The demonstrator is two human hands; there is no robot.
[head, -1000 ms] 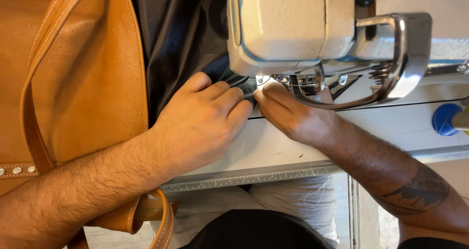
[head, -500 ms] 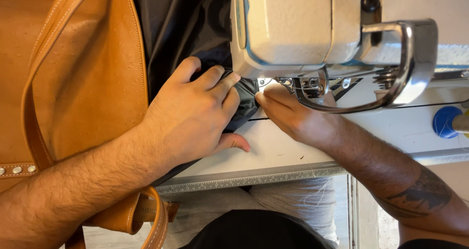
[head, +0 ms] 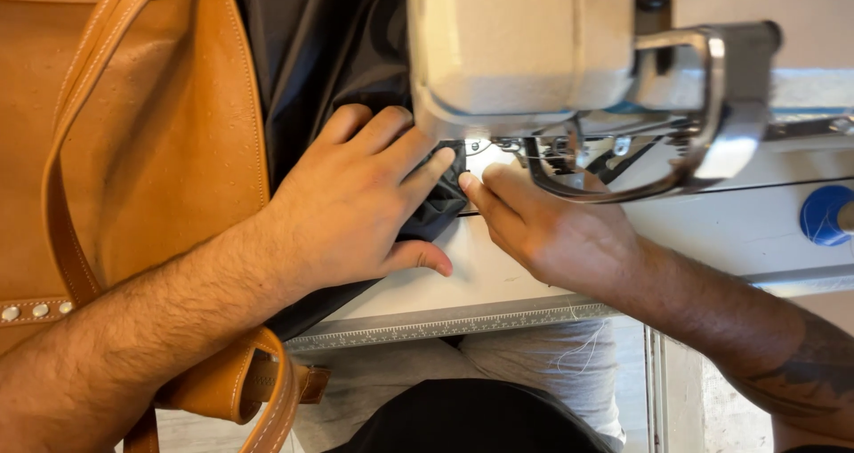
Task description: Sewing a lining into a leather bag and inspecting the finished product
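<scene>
A tan leather bag [head: 133, 151] with straps and metal studs lies at the left, its black lining fabric [head: 320, 62] spread toward the white sewing machine [head: 525, 53]. My left hand [head: 356, 204] lies flat on the black lining, fingers spread, fingertips close to the machine's presser foot [head: 480, 146]. My right hand [head: 543, 226] rests on the machine bed, its fingertips pressing the lining's edge just beside the foot. The needle is hidden behind the machine head.
The white machine bed [head: 747, 231] runs to the right, with a blue round knob [head: 823, 215] at the far right edge. A metal ruler strip [head: 445, 324] lines the table's front edge. My lap in grey and black cloth shows below.
My left hand has slid up and left on the lining and spread its fingers, thumb now out. My right hand has stayed by the presser foot.
</scene>
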